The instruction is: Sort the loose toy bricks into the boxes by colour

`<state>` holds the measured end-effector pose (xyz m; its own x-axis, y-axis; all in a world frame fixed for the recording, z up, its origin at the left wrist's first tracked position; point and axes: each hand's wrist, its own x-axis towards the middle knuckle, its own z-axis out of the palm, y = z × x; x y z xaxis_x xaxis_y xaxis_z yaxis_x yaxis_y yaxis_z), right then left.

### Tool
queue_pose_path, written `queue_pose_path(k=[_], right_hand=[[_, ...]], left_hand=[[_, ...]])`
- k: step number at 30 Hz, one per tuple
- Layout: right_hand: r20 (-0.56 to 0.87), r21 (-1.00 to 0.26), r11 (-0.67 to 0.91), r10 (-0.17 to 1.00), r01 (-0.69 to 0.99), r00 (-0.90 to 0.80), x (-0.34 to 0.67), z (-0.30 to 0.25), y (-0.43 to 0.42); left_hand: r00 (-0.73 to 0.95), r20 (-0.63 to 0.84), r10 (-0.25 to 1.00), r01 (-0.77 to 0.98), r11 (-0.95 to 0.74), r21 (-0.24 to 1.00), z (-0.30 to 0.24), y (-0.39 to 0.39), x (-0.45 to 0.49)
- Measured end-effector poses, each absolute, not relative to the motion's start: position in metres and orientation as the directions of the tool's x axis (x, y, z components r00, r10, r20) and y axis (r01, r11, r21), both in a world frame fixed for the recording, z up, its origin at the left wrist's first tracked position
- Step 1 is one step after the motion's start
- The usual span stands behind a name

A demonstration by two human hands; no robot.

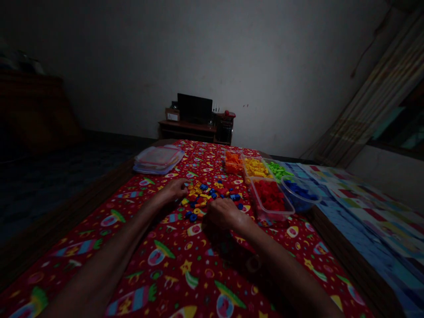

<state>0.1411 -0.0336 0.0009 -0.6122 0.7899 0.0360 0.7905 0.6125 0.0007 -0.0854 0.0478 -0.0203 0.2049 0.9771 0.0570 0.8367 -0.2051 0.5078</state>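
Note:
A mixed pile of small plastic building pieces (203, 196) in yellow, blue, red and orange lies on the red patterned cloth (159, 265). At the pile's left edge is my left hand (175, 190), its fingers curled together by a few yellow pieces. My right hand (223, 213) rests low at the pile's near right side, closed, with its fingertips hidden beneath it. What either hand holds, if anything, is too small or hidden to make out. Blue ring-shaped pieces (192, 217) lie just left of my right hand.
Right of the pile stand clear tubs of sorted pieces: orange (233, 162), yellow (256, 168), green (277, 170), red (270, 196) and blue (300, 191). Stacked lids (159, 159) lie at the far left. Beyond are a monitor (194, 108) and a low desk (188, 129).

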Motion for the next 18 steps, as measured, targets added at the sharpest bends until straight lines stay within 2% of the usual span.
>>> queue_pose_path(k=[8,13,18], right_hand=[[0.150,-0.178,0.540,0.841,0.823,-0.520,0.166,0.015,-0.007],[0.151,-0.243,0.521,0.854,0.818,-0.498,0.170,0.017,-0.003],[0.209,-0.262,0.524,0.851,0.811,-0.482,0.173,0.017,0.002]], left_hand=[[0.220,0.142,0.965,0.746,-0.260,0.613,-0.022,0.055,-0.100],[0.266,0.120,0.956,0.784,-0.287,0.551,-0.019,0.054,-0.096],[0.447,0.062,0.892,0.740,-0.408,0.535,-0.026,0.055,-0.082]])
